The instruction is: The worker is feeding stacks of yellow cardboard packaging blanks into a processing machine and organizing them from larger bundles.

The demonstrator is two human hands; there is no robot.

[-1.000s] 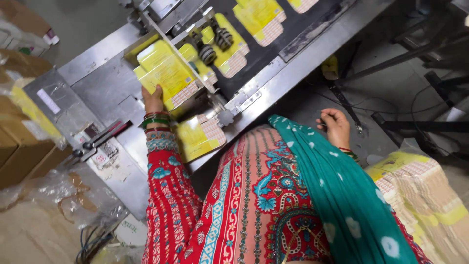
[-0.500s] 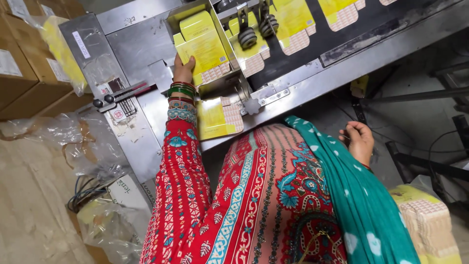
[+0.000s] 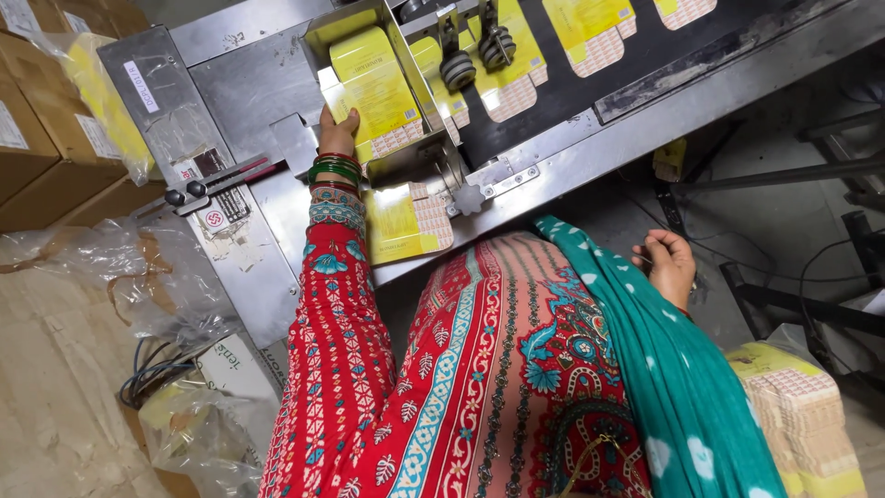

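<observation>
My left hand (image 3: 337,135), with green and red bangles at the wrist, presses against the near edge of a stack of flat yellow cartons (image 3: 376,92) in the steel feeder tray (image 3: 267,88) of a machine. More flat yellow cartons (image 3: 590,32) lie spaced along the black conveyor belt (image 3: 645,46) under two black rollers (image 3: 479,57). My right hand (image 3: 667,266) hangs loosely curled at my side, below the machine's edge, holding nothing. One loose yellow carton (image 3: 406,221) lies on the steel surface by my left forearm.
Brown cardboard boxes (image 3: 37,138) and crumpled plastic wrap (image 3: 138,277) are at the left. A tall bundle of stacked flat cartons (image 3: 802,415) stands at lower right. Cables and a dark metal frame (image 3: 802,175) run across the floor at right.
The view has shifted so the machine sits higher and more central. My left hand stays on the carton stack. My right hand has dropped lower beside my hip.
</observation>
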